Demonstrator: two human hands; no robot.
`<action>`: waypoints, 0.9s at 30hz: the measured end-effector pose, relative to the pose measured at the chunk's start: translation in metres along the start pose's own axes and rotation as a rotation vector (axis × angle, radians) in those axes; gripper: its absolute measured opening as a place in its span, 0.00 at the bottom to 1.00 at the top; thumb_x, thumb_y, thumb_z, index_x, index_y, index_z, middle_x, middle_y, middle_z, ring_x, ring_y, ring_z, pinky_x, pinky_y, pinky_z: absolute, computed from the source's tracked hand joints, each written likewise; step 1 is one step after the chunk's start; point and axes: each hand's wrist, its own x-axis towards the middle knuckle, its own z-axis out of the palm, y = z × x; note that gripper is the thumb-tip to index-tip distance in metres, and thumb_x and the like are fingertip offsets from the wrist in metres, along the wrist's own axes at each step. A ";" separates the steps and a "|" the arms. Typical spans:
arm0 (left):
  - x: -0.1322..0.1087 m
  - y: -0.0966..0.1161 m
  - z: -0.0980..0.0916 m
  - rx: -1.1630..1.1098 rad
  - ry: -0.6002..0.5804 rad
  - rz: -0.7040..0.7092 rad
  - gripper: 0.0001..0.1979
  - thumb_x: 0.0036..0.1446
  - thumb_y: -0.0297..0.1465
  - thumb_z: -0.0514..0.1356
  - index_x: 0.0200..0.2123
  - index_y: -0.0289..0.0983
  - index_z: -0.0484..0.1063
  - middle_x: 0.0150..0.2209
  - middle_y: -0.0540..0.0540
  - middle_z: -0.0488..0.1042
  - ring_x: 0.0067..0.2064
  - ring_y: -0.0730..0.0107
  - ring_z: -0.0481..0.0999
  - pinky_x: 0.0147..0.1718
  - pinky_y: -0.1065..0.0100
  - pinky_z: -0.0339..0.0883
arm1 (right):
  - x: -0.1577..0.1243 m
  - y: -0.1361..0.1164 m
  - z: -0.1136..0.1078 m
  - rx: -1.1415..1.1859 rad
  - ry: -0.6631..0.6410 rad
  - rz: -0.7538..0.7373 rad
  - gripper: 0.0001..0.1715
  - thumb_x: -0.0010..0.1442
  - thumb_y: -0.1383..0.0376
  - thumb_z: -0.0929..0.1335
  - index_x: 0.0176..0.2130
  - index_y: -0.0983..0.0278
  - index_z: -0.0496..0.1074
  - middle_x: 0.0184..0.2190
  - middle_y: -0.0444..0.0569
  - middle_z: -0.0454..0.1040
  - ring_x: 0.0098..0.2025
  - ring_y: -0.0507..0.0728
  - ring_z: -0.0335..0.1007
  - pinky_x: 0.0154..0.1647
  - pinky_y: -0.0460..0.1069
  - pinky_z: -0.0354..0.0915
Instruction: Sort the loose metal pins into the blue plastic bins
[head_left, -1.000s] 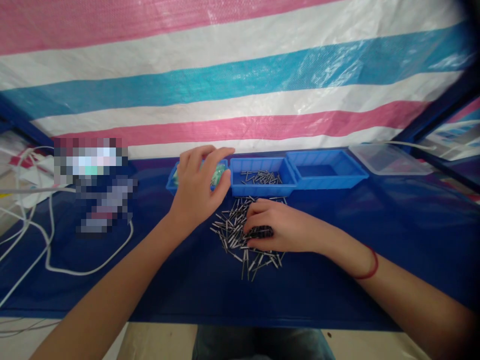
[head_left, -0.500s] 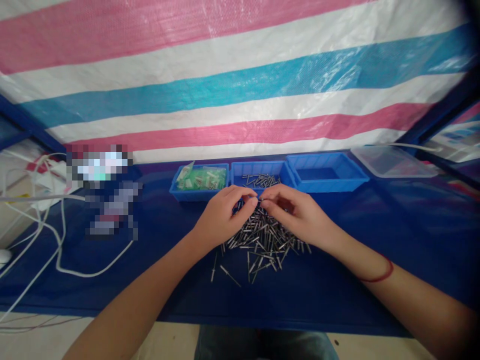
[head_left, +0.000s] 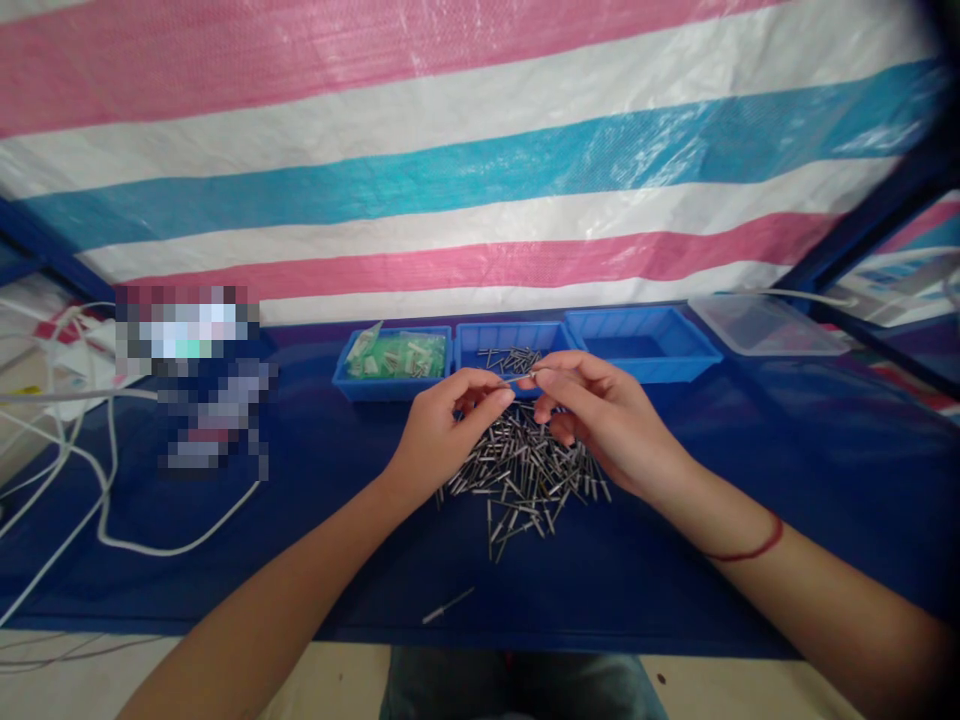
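A thin blind rivet (head_left: 519, 379) spans the gap between my two hands, above the near side of the middle bin. My left hand (head_left: 444, 422) is closed, thumb and index finger pinching the left end of its pin. At the other end, my right hand (head_left: 619, 425) pinches the rivet between thumb and index finger, its other fingers curled below. Beneath both hands spreads a pile of blind rivets (head_left: 525, 470) on the blue table. One loose rivet (head_left: 448, 605) lies apart, near the table's front edge.
Behind the hands stand a blue bin (head_left: 345, 385) with green bagged parts, a middle blue bin (head_left: 480, 338) with some rivets, and a right blue bin (head_left: 645, 372) with nothing visible inside. A clear plastic lid (head_left: 765, 325) lies at right. White cables (head_left: 180, 548) cross the left side.
My hands have drawn slightly apart and the rivet between them shows more. Two loose rivets left of the pile are gone from there; one now lies near the front edge.
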 end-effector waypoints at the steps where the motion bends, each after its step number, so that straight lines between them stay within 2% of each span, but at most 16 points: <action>1: 0.000 0.000 0.001 -0.016 0.004 -0.013 0.07 0.59 0.34 0.59 0.36 0.36 0.72 0.32 0.50 0.75 0.33 0.75 0.72 0.33 0.72 0.65 | 0.001 0.000 -0.001 -0.029 -0.012 0.001 0.15 0.54 0.56 0.71 0.37 0.63 0.70 0.34 0.47 0.75 0.24 0.48 0.67 0.14 0.41 0.57; 3: 0.000 0.001 0.001 -0.040 0.004 -0.029 0.08 0.61 0.35 0.57 0.36 0.36 0.71 0.31 0.51 0.74 0.31 0.75 0.72 0.33 0.72 0.65 | 0.000 0.000 -0.001 -0.165 -0.017 -0.021 0.15 0.56 0.55 0.70 0.38 0.64 0.71 0.32 0.47 0.74 0.24 0.49 0.65 0.15 0.43 0.57; 4: 0.000 0.000 0.001 -0.049 0.010 -0.031 0.09 0.61 0.35 0.56 0.36 0.36 0.70 0.30 0.51 0.73 0.31 0.75 0.72 0.33 0.72 0.65 | -0.005 0.000 0.001 -0.270 0.032 -0.081 0.16 0.56 0.55 0.69 0.40 0.64 0.71 0.32 0.47 0.74 0.24 0.49 0.65 0.17 0.44 0.59; 6: 0.002 0.000 0.000 -0.067 0.041 -0.030 0.08 0.62 0.34 0.55 0.34 0.36 0.69 0.29 0.51 0.72 0.30 0.76 0.71 0.33 0.73 0.64 | -0.024 0.003 0.007 -0.531 0.161 -0.343 0.18 0.58 0.55 0.68 0.44 0.64 0.70 0.33 0.48 0.73 0.28 0.52 0.68 0.24 0.47 0.65; 7: 0.003 -0.001 -0.001 -0.078 0.061 -0.030 0.07 0.62 0.34 0.55 0.33 0.36 0.69 0.29 0.52 0.71 0.30 0.76 0.71 0.32 0.73 0.64 | -0.038 0.006 0.012 -0.666 0.183 -0.546 0.20 0.59 0.56 0.67 0.48 0.63 0.69 0.38 0.50 0.74 0.35 0.54 0.70 0.32 0.50 0.68; 8: 0.004 -0.002 -0.002 -0.094 0.080 -0.031 0.07 0.61 0.33 0.55 0.32 0.36 0.68 0.28 0.52 0.70 0.29 0.77 0.71 0.31 0.73 0.64 | -0.053 0.011 0.018 -0.794 0.000 -0.751 0.23 0.60 0.55 0.67 0.52 0.62 0.67 0.44 0.52 0.73 0.44 0.57 0.70 0.42 0.53 0.68; 9: 0.005 -0.003 -0.002 -0.113 0.093 -0.035 0.07 0.61 0.32 0.55 0.32 0.36 0.67 0.28 0.52 0.70 0.28 0.77 0.70 0.30 0.74 0.64 | -0.069 0.017 0.025 -0.886 -0.257 -0.963 0.24 0.61 0.53 0.65 0.54 0.59 0.67 0.50 0.50 0.72 0.52 0.59 0.66 0.50 0.56 0.66; 10: 0.007 -0.005 -0.003 -0.131 0.102 -0.043 0.07 0.61 0.31 0.55 0.31 0.36 0.67 0.27 0.52 0.69 0.28 0.77 0.70 0.29 0.74 0.63 | -0.083 0.023 0.031 -0.982 -0.542 -1.108 0.22 0.63 0.55 0.63 0.56 0.54 0.65 0.56 0.44 0.68 0.58 0.59 0.60 0.56 0.56 0.61; 11: 0.008 -0.006 -0.004 -0.145 0.107 -0.053 0.06 0.60 0.31 0.55 0.31 0.36 0.67 0.27 0.52 0.69 0.27 0.78 0.70 0.28 0.74 0.63 | -0.095 0.030 0.036 -1.088 -0.729 -1.148 0.20 0.65 0.59 0.62 0.56 0.51 0.65 0.61 0.38 0.62 0.62 0.56 0.54 0.60 0.56 0.57; 13: 0.010 -0.010 -0.005 -0.151 0.108 -0.075 0.07 0.60 0.31 0.55 0.31 0.36 0.67 0.26 0.52 0.70 0.26 0.78 0.69 0.28 0.74 0.63 | -0.108 0.042 0.041 -1.253 -0.878 -1.023 0.19 0.67 0.64 0.59 0.55 0.54 0.67 0.65 0.36 0.56 0.65 0.56 0.49 0.64 0.57 0.52; 15: 0.011 -0.013 -0.006 -0.136 0.102 -0.089 0.07 0.60 0.32 0.55 0.31 0.36 0.67 0.26 0.52 0.70 0.26 0.78 0.69 0.28 0.74 0.63 | -0.110 0.049 0.042 -1.290 -0.926 -0.912 0.20 0.68 0.65 0.57 0.55 0.57 0.67 0.66 0.38 0.53 0.66 0.57 0.47 0.64 0.59 0.51; 20: 0.012 -0.013 -0.011 -0.010 0.037 -0.082 0.08 0.59 0.34 0.56 0.31 0.35 0.69 0.27 0.52 0.70 0.27 0.76 0.69 0.29 0.73 0.62 | -0.102 0.048 0.041 -1.243 -0.951 -0.879 0.21 0.68 0.65 0.57 0.56 0.59 0.66 0.66 0.40 0.53 0.66 0.58 0.47 0.65 0.60 0.50; 23: 0.011 -0.011 -0.011 0.077 0.004 -0.079 0.09 0.59 0.34 0.56 0.31 0.35 0.70 0.26 0.51 0.70 0.26 0.76 0.68 0.27 0.73 0.61 | -0.097 0.040 0.039 -1.163 -0.969 -0.899 0.20 0.68 0.64 0.57 0.56 0.59 0.66 0.65 0.43 0.56 0.66 0.56 0.48 0.65 0.59 0.49; 25: 0.011 -0.011 -0.010 0.107 -0.019 -0.065 0.09 0.59 0.35 0.56 0.32 0.35 0.70 0.25 0.52 0.70 0.26 0.76 0.67 0.26 0.74 0.60 | -0.094 0.030 0.032 -1.036 -0.908 -0.923 0.18 0.65 0.65 0.60 0.53 0.62 0.68 0.61 0.48 0.64 0.65 0.56 0.51 0.65 0.57 0.51; 27: 0.010 -0.011 -0.008 0.119 -0.042 -0.045 0.09 0.59 0.35 0.56 0.32 0.35 0.70 0.25 0.52 0.70 0.26 0.76 0.67 0.26 0.74 0.59 | -0.097 0.020 0.019 -0.869 -0.688 -0.928 0.14 0.61 0.69 0.63 0.47 0.67 0.70 0.49 0.54 0.74 0.59 0.57 0.61 0.59 0.55 0.60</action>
